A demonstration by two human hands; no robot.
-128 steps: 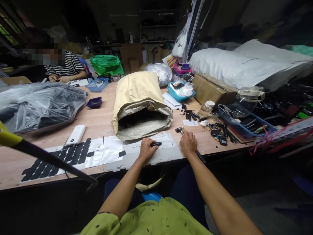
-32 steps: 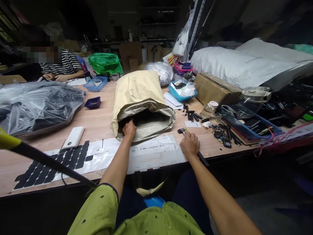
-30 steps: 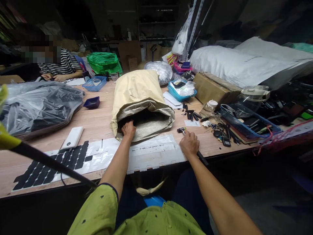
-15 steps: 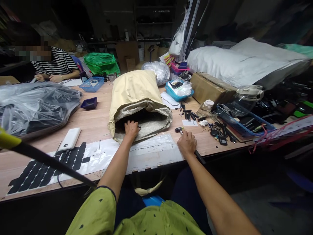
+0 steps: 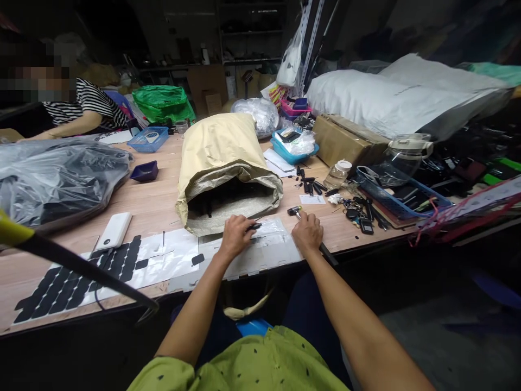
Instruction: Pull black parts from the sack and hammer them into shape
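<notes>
My left hand [image 5: 236, 236] is closed on a small black piece [image 5: 255, 226], too small to name, above the clear plastic-covered board [image 5: 264, 251] at the table's front edge. My right hand [image 5: 308, 233] grips a small hammer [image 5: 293, 210]; its metal head pokes out past the thumb and the dark handle shows behind the fist. Just beyond both hands lies a cream woven sack [image 5: 222, 141], its mouth gaping toward me. Dark contents inside it are hard to make out.
Black square stickers [image 5: 77, 277] on a sheet and a white power bank [image 5: 114, 231] lie left. A dark lamp arm [image 5: 89, 269] crosses there. Rightward are keys and fobs [image 5: 360, 214], a jar [image 5: 337, 175] and a blue basket [image 5: 401, 203]. A co-worker [image 5: 87, 108] sits far left.
My left hand has come out of the sack's mouth toward me and to the right, with the black piece. My right hand keeps the hammer. The co-worker's arm has stretched out leftward.
</notes>
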